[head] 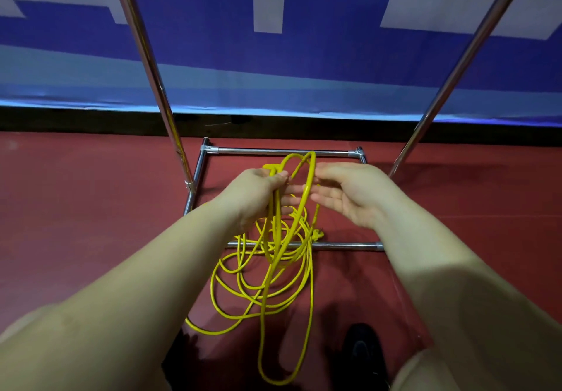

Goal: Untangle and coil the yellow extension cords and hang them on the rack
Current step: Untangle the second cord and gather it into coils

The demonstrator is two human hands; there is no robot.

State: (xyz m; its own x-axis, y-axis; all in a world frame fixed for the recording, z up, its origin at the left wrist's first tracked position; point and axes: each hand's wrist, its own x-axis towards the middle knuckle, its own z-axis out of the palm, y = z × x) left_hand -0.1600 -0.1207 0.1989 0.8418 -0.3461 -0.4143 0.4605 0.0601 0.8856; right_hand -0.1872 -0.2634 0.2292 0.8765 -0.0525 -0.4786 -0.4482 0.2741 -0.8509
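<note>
Left hand (258, 191) grips the gathered loops of the yellow cord (273, 269), which hang straight down; right hand (349, 196), fingers spread, hovers just beside them.

Both bare forearms reach forward and slightly inward, so the two hands meet close together in front of the body. The left hand (258, 190) is turned with its back toward the camera and its fingers curled in a grip — several strands of the yellow cord (275, 208) pass down through its fist, and the thumb lies across the top of them. The right hand (346, 191) sits just beside it, palm facing left, fingers straight and loosely spread — the fingertips (319, 173) reach toward the loop rising from the left fist, holding nothing.
</note>
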